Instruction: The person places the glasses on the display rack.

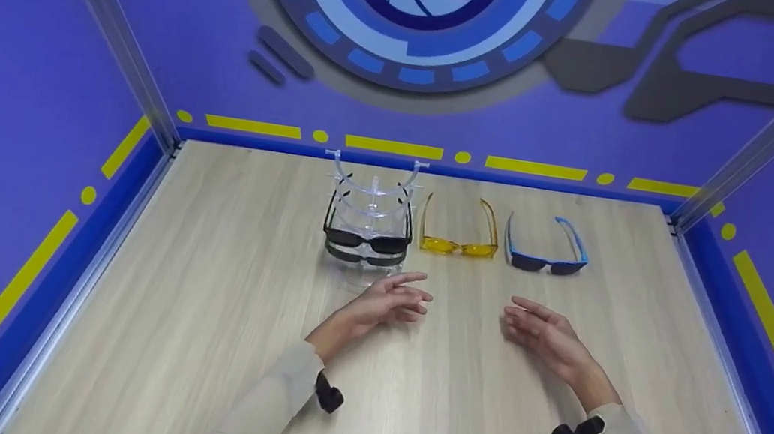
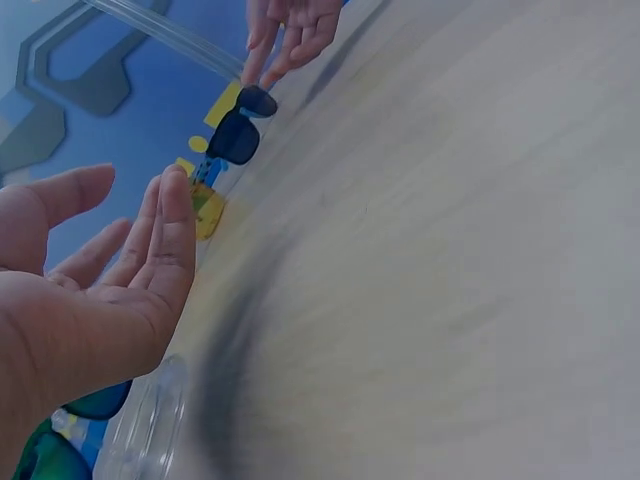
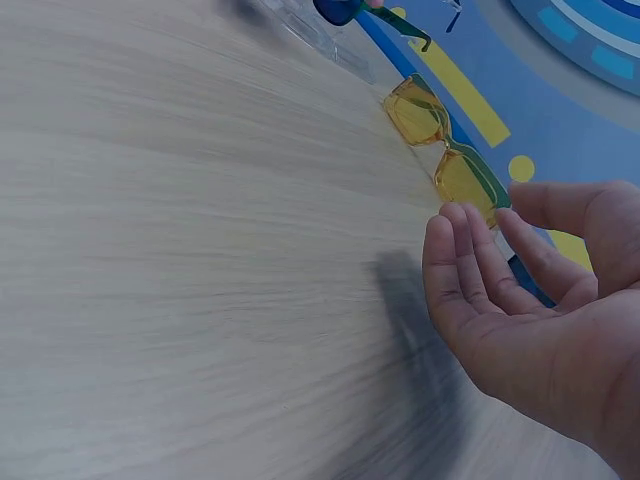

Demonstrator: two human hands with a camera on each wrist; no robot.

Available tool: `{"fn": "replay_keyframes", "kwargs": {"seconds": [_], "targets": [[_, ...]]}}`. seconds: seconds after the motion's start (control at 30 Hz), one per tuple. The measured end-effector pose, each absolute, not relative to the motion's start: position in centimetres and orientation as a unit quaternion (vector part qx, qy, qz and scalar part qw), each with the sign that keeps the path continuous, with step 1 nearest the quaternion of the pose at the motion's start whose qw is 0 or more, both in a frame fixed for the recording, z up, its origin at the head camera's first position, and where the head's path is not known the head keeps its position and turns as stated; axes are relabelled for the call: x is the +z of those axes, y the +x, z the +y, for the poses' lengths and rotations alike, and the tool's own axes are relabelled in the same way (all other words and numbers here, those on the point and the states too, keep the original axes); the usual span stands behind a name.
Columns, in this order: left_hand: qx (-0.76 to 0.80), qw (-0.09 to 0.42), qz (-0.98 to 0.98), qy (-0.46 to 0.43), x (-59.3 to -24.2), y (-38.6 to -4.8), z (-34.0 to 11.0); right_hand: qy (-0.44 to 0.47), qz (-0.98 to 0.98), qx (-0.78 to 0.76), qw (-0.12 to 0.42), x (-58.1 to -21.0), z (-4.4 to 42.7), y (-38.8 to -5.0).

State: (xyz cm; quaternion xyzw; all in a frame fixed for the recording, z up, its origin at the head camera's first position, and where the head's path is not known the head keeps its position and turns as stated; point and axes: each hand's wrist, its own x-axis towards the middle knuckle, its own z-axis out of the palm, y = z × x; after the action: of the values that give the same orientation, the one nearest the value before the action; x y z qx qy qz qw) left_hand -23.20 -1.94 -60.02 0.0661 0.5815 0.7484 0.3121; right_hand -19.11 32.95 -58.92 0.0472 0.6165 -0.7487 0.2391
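A clear rack (image 1: 372, 207) holds two pairs of dark glasses (image 1: 367, 242), one above the other; its upper tiers carry none. To its right, yellow glasses (image 1: 458, 247) and blue-framed dark glasses (image 1: 545, 264) lie on the table, temples toward the back. The left hand (image 1: 382, 306) is held just in front of the rack's base, fingers relaxed and holding nothing. Below the blue-framed pair, the right hand (image 1: 548, 338) is also empty, its fingers loosely bent. In the right wrist view the yellow glasses (image 3: 443, 145) show beyond the right hand (image 3: 530, 300).
The wooden table (image 1: 203, 342) is bordered by blue panels with yellow marks, with metal posts (image 1: 112, 19) at the back corners. A small black device is strapped at each wrist.
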Motion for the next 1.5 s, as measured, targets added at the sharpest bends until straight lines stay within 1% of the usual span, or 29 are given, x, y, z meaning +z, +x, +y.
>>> {"fn": "replay_keyframes", "kwargs": {"seconds": [0.17,0.3,0.53,0.73,1.13,1.33,1.5], "targets": [[0.768,0.299,0.566,0.025,-60.1,-23.6,0.0,0.051,0.611,-0.75,0.247,-58.7,32.5,-19.7],[0.777,0.282,0.563,-0.006,-60.3,-24.2,1.3,0.058,0.614,-0.75,0.241,-58.7,31.9,-20.6],[0.784,0.251,0.567,-0.042,-60.7,-25.2,2.7,0.075,0.624,-0.744,0.227,-59.4,30.2,-22.8],[0.786,0.242,0.565,-0.069,-61.0,-26.2,3.7,0.076,0.625,-0.744,0.224,-59.7,28.7,-24.6],[0.797,0.226,0.552,-0.092,-61.2,-27.1,4.9,0.092,0.616,-0.754,0.207,-59.8,27.2,-27.0],[0.8,0.224,0.548,-0.098,-61.3,-27.6,5.2,0.087,0.632,-0.744,0.2,-59.8,27.0,-27.5],[0.809,0.208,0.54,-0.105,-61.2,-28.0,5.3,0.085,0.633,-0.742,0.202,-59.8,27.0,-27.7]]}}
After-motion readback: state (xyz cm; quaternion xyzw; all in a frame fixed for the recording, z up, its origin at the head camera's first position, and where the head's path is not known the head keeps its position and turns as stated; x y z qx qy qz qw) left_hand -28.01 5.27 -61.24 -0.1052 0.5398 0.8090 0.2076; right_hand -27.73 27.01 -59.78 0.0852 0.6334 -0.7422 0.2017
